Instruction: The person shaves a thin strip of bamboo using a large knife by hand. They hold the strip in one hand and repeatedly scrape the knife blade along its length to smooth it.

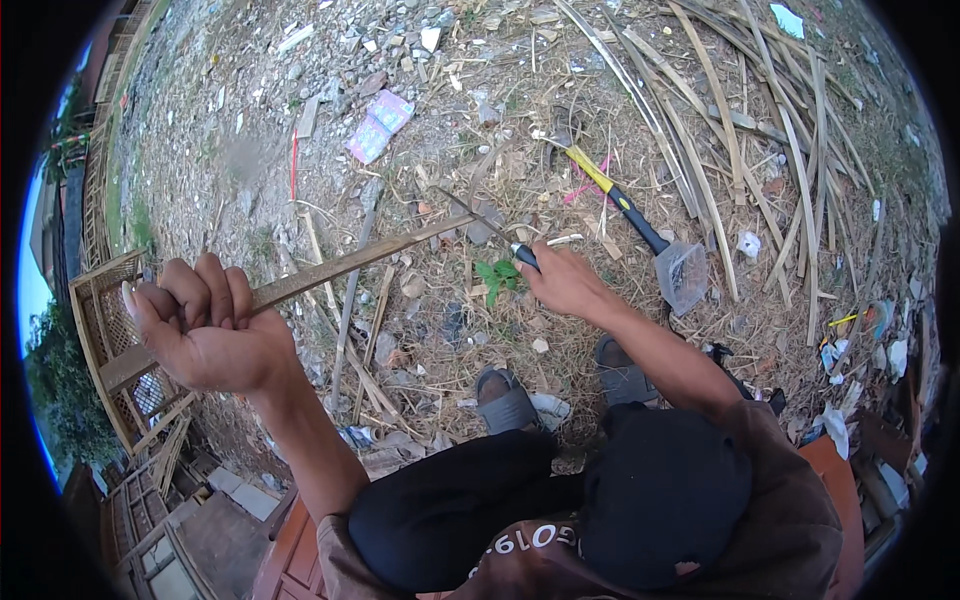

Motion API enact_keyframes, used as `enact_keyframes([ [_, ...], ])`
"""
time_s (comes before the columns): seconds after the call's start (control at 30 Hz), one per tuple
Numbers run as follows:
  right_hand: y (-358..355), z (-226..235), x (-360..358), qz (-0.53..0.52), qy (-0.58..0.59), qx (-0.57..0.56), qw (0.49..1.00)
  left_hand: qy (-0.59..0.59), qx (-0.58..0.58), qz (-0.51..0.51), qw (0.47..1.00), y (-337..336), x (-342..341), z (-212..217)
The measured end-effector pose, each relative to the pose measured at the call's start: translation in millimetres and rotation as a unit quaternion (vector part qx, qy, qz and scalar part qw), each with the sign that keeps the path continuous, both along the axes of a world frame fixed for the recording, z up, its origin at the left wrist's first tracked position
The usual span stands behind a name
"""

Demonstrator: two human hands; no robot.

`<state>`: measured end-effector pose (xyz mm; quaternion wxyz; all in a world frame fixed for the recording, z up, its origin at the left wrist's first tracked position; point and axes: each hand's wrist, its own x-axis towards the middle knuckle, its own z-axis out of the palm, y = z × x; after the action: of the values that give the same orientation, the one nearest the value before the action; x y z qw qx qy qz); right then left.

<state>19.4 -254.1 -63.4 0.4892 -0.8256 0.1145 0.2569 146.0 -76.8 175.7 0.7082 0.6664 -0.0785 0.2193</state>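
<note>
My left hand (210,325) is raised at the left, its fingers curled round a long flat bamboo strip (365,255). The strip slants up to the right, and its far end lies beside the blade of a knife (500,232). Fingers of my right hand (568,283) are wrapped round the knife's dark handle, near the middle. The thin blade points up and to the left, close to the strip's tip; whether they touch, I cannot tell. Just below the knife grows a small green plant (495,278). A hammer (615,195) with a yellow and black handle lies beyond my right hand.
Long bamboo strips (715,95) lie heaped at the far right. A clear plastic piece (682,275) sits by the hammer's handle end. Beyond the strip lies a pink-purple wrapper (381,126) among rubble. A wooden lattice frame (105,350) stands left. My sandalled feet (505,400) are below.
</note>
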Motion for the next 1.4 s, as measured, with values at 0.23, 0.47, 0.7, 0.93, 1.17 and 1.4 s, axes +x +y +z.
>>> enact_keyframes([
  [0.23,7,-5,-19,-0.006,-0.048,0.021,0.999,-0.010,-0.007,-0.023,1.000,-4,4,-1],
  [0.47,7,-5,4,-0.039,-0.027,0.055,0.997,-0.020,-0.015,-0.052,0.998,-1,4,-2],
  [0.7,20,12,-2,-0.092,-0.086,0.228,0.966,-0.004,-0.044,-0.037,0.998,9,5,-5],
  [0.93,-8,-7,-53,-0.260,0.057,0.311,0.912,-0.047,-0.113,0.025,0.992,22,7,-7],
  [1.17,24,53,-32,-0.081,-0.142,0.189,0.968,-0.041,-0.038,0.050,0.997,23,-9,-8],
  [1.4,71,109,-8,-0.010,-0.313,0.255,0.915,-0.048,-0.013,0.102,0.994,11,-27,-7],
])
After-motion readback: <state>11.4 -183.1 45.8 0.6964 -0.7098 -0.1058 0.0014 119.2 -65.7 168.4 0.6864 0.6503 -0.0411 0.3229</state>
